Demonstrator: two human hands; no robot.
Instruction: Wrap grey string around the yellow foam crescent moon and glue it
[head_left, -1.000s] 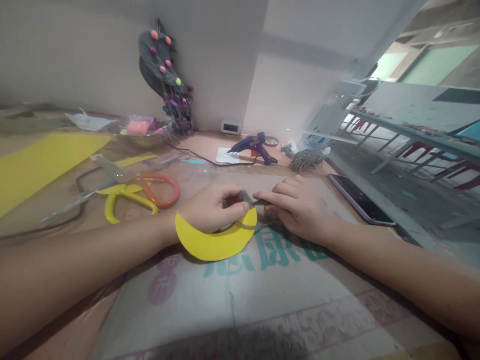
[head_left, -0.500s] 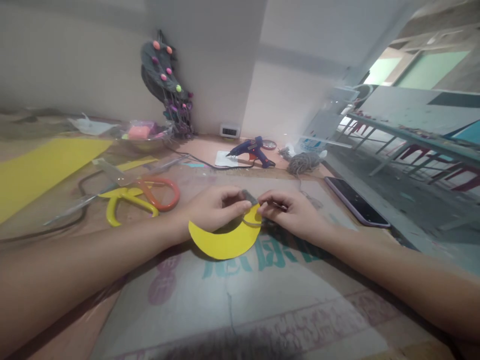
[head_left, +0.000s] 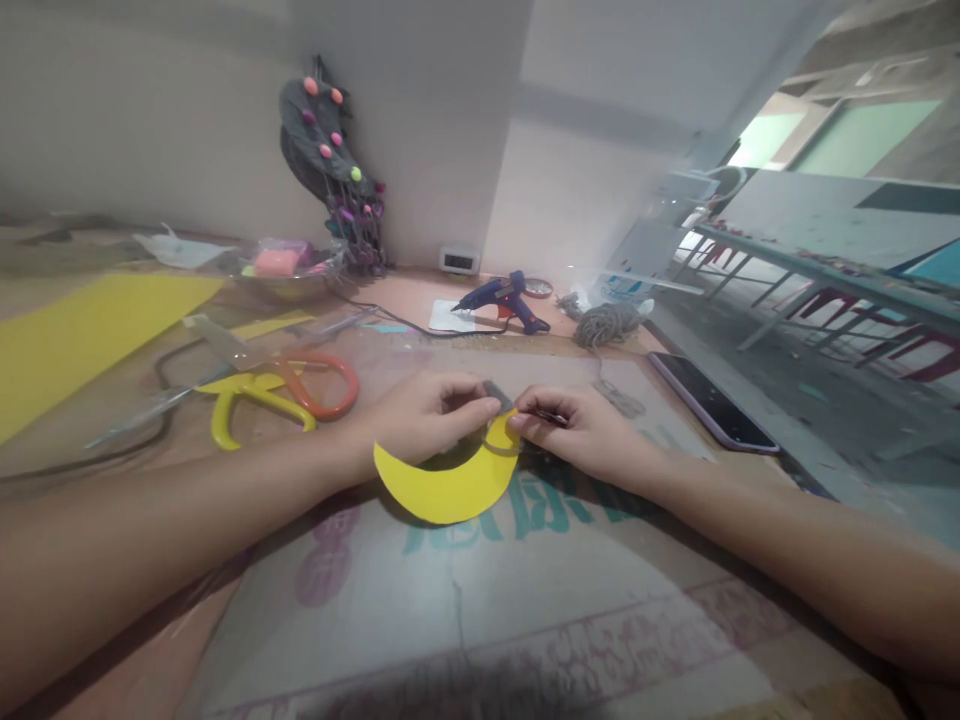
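Observation:
A yellow paper crescent (head_left: 442, 492) hangs tilted just above the board, with grey yarn (head_left: 496, 390) wrapped around its right-hand tip. My left hand (head_left: 431, 415) pinches the crescent near that wrapped end, thumb on the near side. Close by on the right, my right hand (head_left: 574, 425) has thumb and forefinger pressed together at the crescent's edge, on the yarn. A slack loop of the yarn crosses the yellow face below the wrapped part. The fingertips partly hide the tip.
Scissors (head_left: 330, 385) with orange and yellow handles lie left, near a yellow sheet (head_left: 97, 330). Behind are a blue glue gun (head_left: 499, 295) and a yarn ball (head_left: 609, 323). A phone (head_left: 709, 400) lies right. A decorated grey crescent (head_left: 311, 130) leans on the wall.
My right hand has drawn its fingers in from a more stretched pose to a pinch at the crescent's edge. The crescent and left hand have shifted slightly right.

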